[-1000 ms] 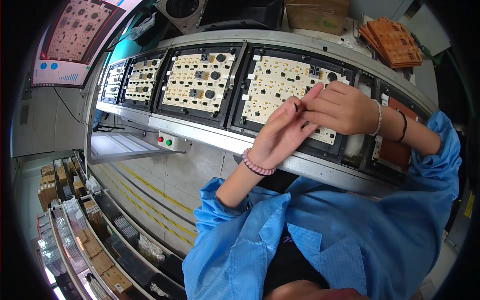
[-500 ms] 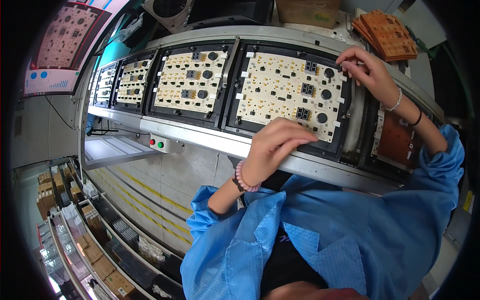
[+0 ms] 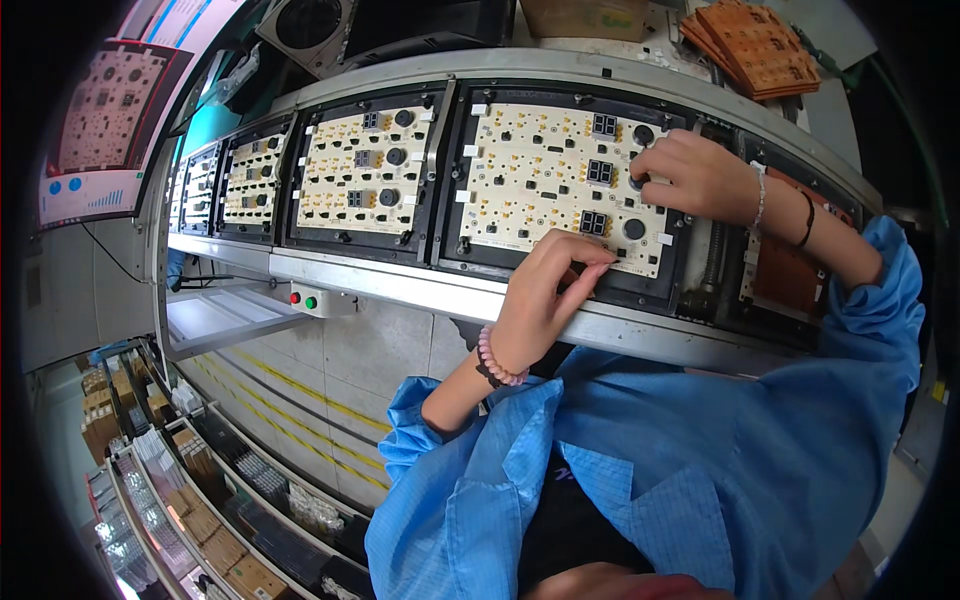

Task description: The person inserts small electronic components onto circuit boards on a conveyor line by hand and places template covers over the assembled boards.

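Observation:
Directly in front of me lies a cream circuit board (image 3: 545,155), set in a black frame (image 3: 455,215). It carries several small black parts, digit displays (image 3: 600,172) and round black components (image 3: 634,229). My left hand (image 3: 545,295) is at the board's near edge, thumb and index finger pinched together beside a small dark part; whether it is gripped I cannot make out. My right hand (image 3: 695,180) reaches over the board's right side with curled fingers. Its fingertips are at the middle round component, which they partly cover; anything between them is hidden.
More framed boards (image 3: 360,170) stand in a row to the left along the metal rail (image 3: 400,277). A reddish-brown panel (image 3: 790,260) lies right. Orange-brown boards (image 3: 755,50) are stacked at the back. A box with red and green buttons (image 3: 325,303) hangs below the rail; a screen (image 3: 110,120) stands far left.
My right hand has moved from the frame's upper right corner left and nearer, onto the round components. My left hand stays at the near edge, its fingers pinched closer together. The view has shifted slightly.

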`<control>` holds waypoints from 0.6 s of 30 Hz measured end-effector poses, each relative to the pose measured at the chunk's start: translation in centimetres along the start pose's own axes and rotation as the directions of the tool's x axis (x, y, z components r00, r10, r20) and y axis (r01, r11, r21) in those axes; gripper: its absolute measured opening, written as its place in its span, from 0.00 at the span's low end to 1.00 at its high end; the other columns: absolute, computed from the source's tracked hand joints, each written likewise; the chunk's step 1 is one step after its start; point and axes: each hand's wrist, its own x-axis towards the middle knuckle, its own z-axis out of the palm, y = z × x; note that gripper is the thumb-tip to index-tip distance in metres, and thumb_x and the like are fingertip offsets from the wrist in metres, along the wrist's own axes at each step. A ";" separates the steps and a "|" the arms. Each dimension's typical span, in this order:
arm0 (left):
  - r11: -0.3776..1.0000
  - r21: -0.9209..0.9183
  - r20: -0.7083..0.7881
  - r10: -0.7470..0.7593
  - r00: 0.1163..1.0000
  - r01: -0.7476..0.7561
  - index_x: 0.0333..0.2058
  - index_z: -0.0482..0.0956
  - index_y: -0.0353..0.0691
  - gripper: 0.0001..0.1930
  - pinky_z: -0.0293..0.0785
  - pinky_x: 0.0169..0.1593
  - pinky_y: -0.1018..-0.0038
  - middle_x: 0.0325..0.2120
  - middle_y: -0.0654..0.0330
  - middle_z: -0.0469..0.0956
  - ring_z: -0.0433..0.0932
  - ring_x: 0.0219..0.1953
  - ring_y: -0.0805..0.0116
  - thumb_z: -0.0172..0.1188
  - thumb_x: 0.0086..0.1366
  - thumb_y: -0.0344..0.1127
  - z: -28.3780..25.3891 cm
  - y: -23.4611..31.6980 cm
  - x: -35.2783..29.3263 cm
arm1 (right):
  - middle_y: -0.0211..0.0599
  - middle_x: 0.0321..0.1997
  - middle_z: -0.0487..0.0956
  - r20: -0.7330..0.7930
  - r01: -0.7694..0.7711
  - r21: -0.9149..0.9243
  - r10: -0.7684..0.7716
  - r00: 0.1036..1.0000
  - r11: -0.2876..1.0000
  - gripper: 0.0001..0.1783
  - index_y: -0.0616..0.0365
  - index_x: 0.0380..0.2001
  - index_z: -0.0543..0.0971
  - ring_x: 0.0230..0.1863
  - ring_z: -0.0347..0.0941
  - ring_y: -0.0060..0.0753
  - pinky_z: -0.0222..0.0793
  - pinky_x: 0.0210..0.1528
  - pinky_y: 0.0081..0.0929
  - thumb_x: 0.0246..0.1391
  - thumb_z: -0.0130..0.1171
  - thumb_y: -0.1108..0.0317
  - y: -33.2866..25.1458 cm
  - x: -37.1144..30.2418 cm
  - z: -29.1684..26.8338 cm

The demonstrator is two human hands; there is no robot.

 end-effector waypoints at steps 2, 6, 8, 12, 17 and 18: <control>0.999 0.043 0.003 0.015 1.000 -0.015 0.44 0.79 0.34 0.10 0.80 0.36 0.80 0.37 0.58 0.78 0.80 0.37 0.70 0.63 0.63 0.22 0.1 0.1 0.1 | 0.36 0.45 0.76 0.013 0.052 -0.084 -0.051 0.999 0.995 0.06 0.56 0.28 0.75 0.40 0.72 0.35 0.68 0.43 0.31 0.46 0.60 0.70 -0.1 0.4 0.0; 0.993 0.111 0.025 0.029 0.999 -0.031 0.41 0.80 0.36 0.11 0.77 0.33 0.78 0.35 0.59 0.79 0.79 0.35 0.70 0.67 0.59 0.24 0.2 0.0 0.3 | 0.36 0.46 0.77 0.003 0.076 -0.069 -0.076 0.997 0.995 0.06 0.57 0.28 0.74 0.40 0.72 0.35 0.68 0.43 0.31 0.45 0.60 0.70 0.0 1.0 -0.1; 0.984 0.171 0.052 0.050 0.997 -0.058 0.40 0.80 0.37 0.12 0.76 0.32 0.77 0.35 0.59 0.79 0.79 0.34 0.68 0.69 0.57 0.25 0.4 -0.1 0.6 | 0.35 0.47 0.77 0.035 0.083 -0.098 -0.080 0.996 0.992 0.08 0.55 0.31 0.75 0.42 0.72 0.35 0.67 0.46 0.31 0.49 0.61 0.65 0.5 1.0 -0.1; 0.843 0.505 0.075 0.169 0.983 -0.184 0.37 0.79 0.40 0.12 0.74 0.36 0.71 0.32 0.62 0.77 0.75 0.34 0.62 0.69 0.54 0.26 2.2 -0.3 1.6 | 0.33 0.48 0.76 0.144 -0.225 0.215 0.197 0.970 0.950 0.18 0.53 0.41 0.75 0.46 0.71 0.38 0.65 0.51 0.33 0.53 0.63 0.53 1.6 0.4 -0.6; 0.702 0.677 0.128 0.182 0.975 -0.220 0.34 0.74 0.40 0.07 0.76 0.35 0.71 0.32 0.59 0.71 0.73 0.37 0.62 0.61 0.58 0.32 3.4 -0.4 2.1 | 0.34 0.47 0.76 0.073 -0.337 0.155 0.330 0.941 0.929 0.16 0.54 0.45 0.76 0.46 0.71 0.41 0.65 0.51 0.33 0.56 0.63 0.60 2.4 0.5 -3.0; 0.704 0.674 0.134 0.181 0.974 -0.223 0.34 0.74 0.40 0.07 0.76 0.35 0.71 0.32 0.59 0.71 0.73 0.37 0.62 0.61 0.58 0.32 3.6 -0.4 2.1 | 0.34 0.47 0.76 0.076 -0.351 0.156 0.343 0.936 0.923 0.16 0.53 0.46 0.76 0.46 0.71 0.41 0.66 0.51 0.33 0.56 0.62 0.61 2.4 0.5 -3.4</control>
